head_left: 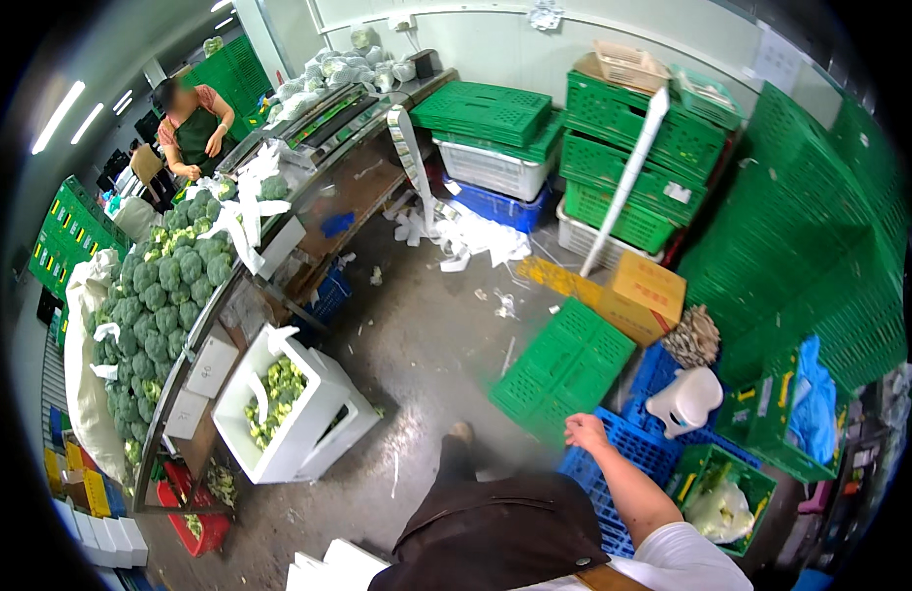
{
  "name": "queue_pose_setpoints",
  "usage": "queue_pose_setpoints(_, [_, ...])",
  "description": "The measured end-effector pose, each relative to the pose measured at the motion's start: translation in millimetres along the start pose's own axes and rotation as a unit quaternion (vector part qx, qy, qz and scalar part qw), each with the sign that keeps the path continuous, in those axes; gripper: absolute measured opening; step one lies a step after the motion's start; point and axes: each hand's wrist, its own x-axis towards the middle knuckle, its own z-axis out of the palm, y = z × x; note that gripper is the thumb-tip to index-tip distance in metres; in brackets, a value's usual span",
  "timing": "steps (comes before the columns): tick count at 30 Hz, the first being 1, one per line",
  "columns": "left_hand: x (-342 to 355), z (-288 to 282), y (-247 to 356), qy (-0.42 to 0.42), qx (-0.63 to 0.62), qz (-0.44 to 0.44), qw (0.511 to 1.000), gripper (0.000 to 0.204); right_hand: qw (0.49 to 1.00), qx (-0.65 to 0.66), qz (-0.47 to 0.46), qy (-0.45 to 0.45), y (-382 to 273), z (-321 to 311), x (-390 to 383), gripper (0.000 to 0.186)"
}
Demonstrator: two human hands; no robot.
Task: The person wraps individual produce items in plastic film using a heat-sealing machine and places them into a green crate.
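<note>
My right hand (pixel 585 431) reaches forward from the lower right with its fingers curled at the near edge of a flat green plastic crate (pixel 566 366). The crate looks folded down, and its near left corner is smeared. Just below the hand lies a blue plastic pallet (pixel 614 473). A cardboard carton (pixel 645 295) stands beyond the crate on its right. No part of my left hand shows.
White bin (pixel 323 433) with broccoli pieces stands at left, below a table heaped with broccoli (pixel 170 286). Someone in an apron (pixel 195 133) works behind it. A white stool (pixel 684 401), green crate stacks (pixel 643 148) and paper scraps (pixel 466 236) lie around the floor.
</note>
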Motion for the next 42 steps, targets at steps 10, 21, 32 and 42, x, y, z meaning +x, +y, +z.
queue_pose_setpoints(10, [171.1,-119.8,550.4,-0.014,-0.193,0.336,0.922,0.022,0.983,-0.153,0.073,-0.064,-85.4,97.7,175.4,0.017])
queue_pose_setpoints(21, [244.4,-119.7,845.2,-0.043,-0.117,0.288,0.95,0.019,0.993,-0.093,-0.063,0.017,-384.7,103.7,506.2,0.024])
queue_pose_setpoints(32, [270.6,-174.0,1207.7,-0.051,-0.084,0.416,0.904,0.022,0.943,-0.042,-0.279,0.176,-713.8,97.4,741.7,0.022])
queue_pose_setpoints(42, [210.5,-63.9,1482.1,-0.247,0.04,0.513,0.821,0.023,0.88,-0.158,-0.303,0.329,-854.8,-6.4,866.0,0.02])
